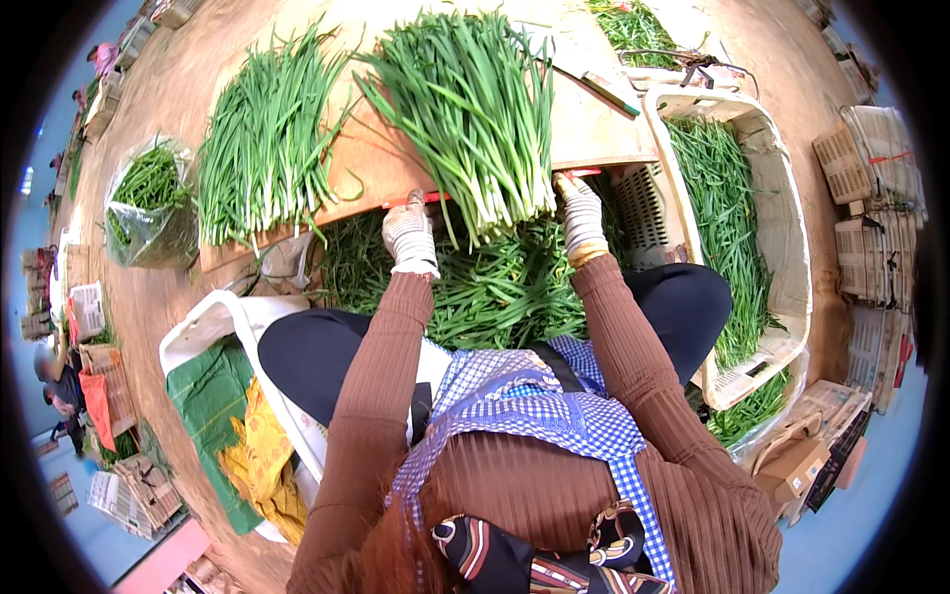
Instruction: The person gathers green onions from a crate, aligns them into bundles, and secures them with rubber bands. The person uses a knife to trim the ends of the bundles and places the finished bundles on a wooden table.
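My gloved left hand [410, 230] is at the near edge of the wooden board [371, 167], its fingertips closed on a thin red strip [415, 200]. My gloved right hand [581, 215] is at the same edge further right, its fingers against a red strip [582, 172]; what they grip there is partly hidden. Between my hands a large bunch of green garlic chives [482, 119] lies on the board, pale stem ends towards me and overhanging the edge. A second bunch of chives [271, 141] lies to the left. Loose green leaves [512, 289] are heaped below the board.
A white plastic crate [798, 223] of greens stands at the right. A clear bag [152, 230] of greens stands at the far left. A knife-like tool [608, 94] lies on the board's right. Near my left knee, a white crate [223, 304] holds green and yellow cloths.
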The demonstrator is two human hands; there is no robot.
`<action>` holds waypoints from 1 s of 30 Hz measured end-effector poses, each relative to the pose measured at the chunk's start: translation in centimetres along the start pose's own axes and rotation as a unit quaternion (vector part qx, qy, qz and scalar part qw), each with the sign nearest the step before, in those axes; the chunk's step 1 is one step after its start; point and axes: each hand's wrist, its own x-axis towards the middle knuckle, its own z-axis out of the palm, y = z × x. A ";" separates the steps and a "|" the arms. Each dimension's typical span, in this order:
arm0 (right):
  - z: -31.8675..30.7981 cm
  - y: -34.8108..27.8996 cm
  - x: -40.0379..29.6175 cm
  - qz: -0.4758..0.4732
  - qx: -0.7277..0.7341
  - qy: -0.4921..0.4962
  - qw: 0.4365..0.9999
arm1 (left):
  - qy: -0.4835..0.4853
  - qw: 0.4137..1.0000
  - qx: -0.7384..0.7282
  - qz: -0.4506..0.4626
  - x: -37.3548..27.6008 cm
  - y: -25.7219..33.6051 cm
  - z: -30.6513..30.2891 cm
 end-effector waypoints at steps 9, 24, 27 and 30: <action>4.3 -2.6 -0.6 -0.196 -0.239 0.022 0.951 | 0.022 0.892 0.391 0.227 3.8 2.0 1.7; 1.9 0.3 -4.3 -0.134 -0.072 -0.054 0.987 | 0.004 0.964 0.204 0.170 -1.0 -1.9 1.5; 1.4 -0.9 -3.8 -0.091 -0.070 0.015 0.993 | 0.001 0.992 0.121 0.032 1.8 -5.2 2.0; 0.2 -1.7 -2.2 -0.045 -0.052 0.040 0.997 | -0.031 0.982 -0.158 -0.100 3.6 -7.3 2.9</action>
